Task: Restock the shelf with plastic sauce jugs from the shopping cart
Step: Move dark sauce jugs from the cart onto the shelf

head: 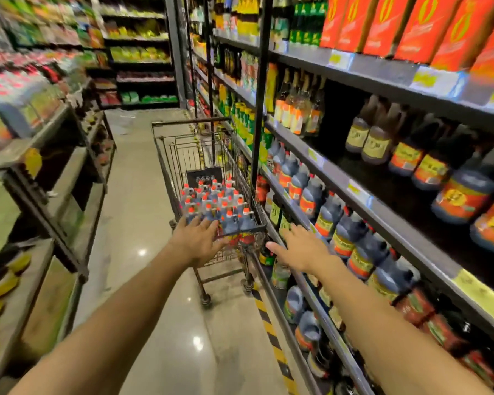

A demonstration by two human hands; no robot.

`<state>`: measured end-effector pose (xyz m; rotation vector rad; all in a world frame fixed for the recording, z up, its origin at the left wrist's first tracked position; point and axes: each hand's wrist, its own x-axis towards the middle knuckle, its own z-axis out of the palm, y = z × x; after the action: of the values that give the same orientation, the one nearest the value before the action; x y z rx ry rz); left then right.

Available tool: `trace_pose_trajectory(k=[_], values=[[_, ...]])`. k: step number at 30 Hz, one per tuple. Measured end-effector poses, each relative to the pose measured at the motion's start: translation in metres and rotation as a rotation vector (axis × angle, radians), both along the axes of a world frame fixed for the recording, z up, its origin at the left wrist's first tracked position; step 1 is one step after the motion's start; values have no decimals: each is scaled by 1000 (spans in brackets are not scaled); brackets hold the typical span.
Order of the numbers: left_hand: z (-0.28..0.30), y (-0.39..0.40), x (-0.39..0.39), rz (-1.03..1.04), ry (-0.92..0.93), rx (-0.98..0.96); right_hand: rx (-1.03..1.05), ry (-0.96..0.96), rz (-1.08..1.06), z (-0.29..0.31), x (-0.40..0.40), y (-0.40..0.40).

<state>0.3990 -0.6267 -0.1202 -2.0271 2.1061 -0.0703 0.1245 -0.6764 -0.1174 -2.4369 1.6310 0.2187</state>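
A wire shopping cart (166,163) stands in the aisle ahead, its basket packed with several dark sauce jugs (220,203) with red caps. My left hand (196,240) reaches out flat with fingers spread at the cart's near rim, holding nothing. My right hand (297,246) is stretched forward with straight fingers, just right of the cart and beside the shelf edge, also empty. On the right, the shelf (362,195) carries a row of matching dark jugs with orange labels (351,232); behind that row the shelf is dark and bare.
Tall shelving lines both sides of the narrow aisle. Larger jugs (462,195) and bottles sit on the upper right shelf, red boxes (411,24) above. A yellow-black striped strip (271,332) runs along the floor by the right shelf base. Glossy floor (143,252) lies left of the cart.
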Motion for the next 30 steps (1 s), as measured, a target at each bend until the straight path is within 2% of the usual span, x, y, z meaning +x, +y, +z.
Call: trace_pose_trajectory(k=[10,16,21,30], values=[[-16,-161,41,24,41,41,14,22,74,-28,65,-193],[-64,-252,73,29,104,71,81,50,90,-74,96,-280],[-114,-326,99,71,218,176,144,99,95,-107,124,-343],[-183,-401,114,122,304,320,170,99,225,-172,169,-425]])
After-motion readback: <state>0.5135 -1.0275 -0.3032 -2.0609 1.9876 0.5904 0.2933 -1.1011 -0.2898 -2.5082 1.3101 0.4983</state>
